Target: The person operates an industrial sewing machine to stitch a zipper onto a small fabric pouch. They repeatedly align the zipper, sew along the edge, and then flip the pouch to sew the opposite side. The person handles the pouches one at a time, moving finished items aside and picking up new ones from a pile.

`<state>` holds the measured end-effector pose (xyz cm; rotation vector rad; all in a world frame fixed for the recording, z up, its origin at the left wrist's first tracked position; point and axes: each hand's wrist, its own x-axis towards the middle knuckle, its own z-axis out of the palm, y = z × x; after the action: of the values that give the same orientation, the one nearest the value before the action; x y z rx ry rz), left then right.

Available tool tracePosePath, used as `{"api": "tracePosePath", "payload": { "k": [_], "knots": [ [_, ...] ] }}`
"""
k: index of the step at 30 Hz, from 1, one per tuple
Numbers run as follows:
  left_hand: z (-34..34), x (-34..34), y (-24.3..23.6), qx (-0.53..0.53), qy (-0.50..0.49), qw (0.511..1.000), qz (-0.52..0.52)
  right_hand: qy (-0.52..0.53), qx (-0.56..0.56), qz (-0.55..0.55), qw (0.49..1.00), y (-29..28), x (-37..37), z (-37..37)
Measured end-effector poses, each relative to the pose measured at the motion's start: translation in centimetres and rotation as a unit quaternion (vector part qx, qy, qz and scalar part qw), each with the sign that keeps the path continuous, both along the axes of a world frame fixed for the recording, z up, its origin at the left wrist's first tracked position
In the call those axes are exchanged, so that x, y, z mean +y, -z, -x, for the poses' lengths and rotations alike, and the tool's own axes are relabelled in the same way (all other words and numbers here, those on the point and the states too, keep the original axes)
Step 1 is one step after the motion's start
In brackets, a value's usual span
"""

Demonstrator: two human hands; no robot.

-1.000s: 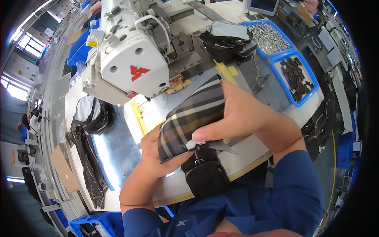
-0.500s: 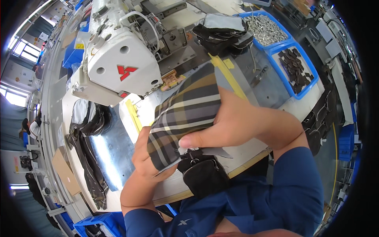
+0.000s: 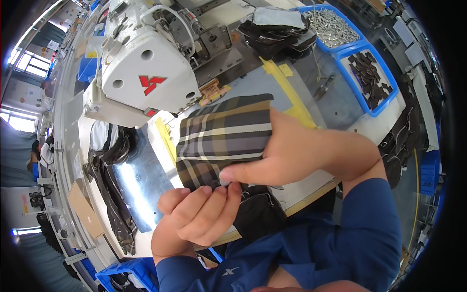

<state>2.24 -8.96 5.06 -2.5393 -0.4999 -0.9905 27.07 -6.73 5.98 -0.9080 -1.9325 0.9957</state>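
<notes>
A plaid fabric piece (image 3: 226, 129) in grey, black, tan and white is held up over the worktable, close to a white sewing machine (image 3: 141, 73). My right hand (image 3: 296, 153) grips it from the right, thumb on the near face and its other fingers hidden behind the cloth. Bent at the near lower edge, the fingers of my left hand (image 3: 204, 211) meet my right thumb there; whatever lies between them is too small to make out. Just below hangs a small black zipped pouch (image 3: 260, 214), partly behind my left hand, against my front.
Blue trays at the right hold metal hardware (image 3: 333, 27) and dark brown strips (image 3: 367, 80). Stacked black pouches (image 3: 277, 31) stand behind the fabric, more pouches (image 3: 112, 141) at the left. Dark fabric strips (image 3: 114, 209) lie along the left edge. Yellow tape (image 3: 289, 95) marks the table.
My left hand has moved from the fabric's left side to its near lower edge, fingers now curled beside my right thumb. The fabric has turned and lowered a little.
</notes>
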Motion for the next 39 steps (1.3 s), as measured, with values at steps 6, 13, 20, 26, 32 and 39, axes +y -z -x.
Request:
{"api": "tracePosePath", "payload": {
  "k": [6, 13, 20, 26, 32, 39],
  "knots": [
    [-0.6, 0.5, 0.6, -0.010, 0.036, 0.999, -0.024, -0.022, -0.019, 0.078, 0.997, -0.7, -0.4, 0.0],
    [0.0, -0.3, -0.2, 0.057, 0.023, 0.998, -0.011, 0.003, -0.026, 0.010, 1.000, -0.7, -0.5, 0.5],
    [0.7, -0.6, -0.4, 0.076, 0.013, 0.997, -0.017, 0.029, 0.037, -0.014, 0.999, 1.4, -0.1, 1.7],
    [-0.1, -0.2, -0.6, 0.032, 0.036, 0.998, 0.049, 0.022, 0.083, -0.018, 0.996, 1.9, 0.4, 2.0],
    [0.5, 0.3, -1.2, -0.016, 0.015, 0.996, 0.086, -0.008, 0.137, 0.202, 0.970, -2.0, -0.5, 0.2],
    [1.0, 0.1, -1.8, -0.047, 0.025, 0.991, 0.122, 0.029, -0.041, -0.182, 0.982, -1.0, -0.5, 0.1]
  ]
}}
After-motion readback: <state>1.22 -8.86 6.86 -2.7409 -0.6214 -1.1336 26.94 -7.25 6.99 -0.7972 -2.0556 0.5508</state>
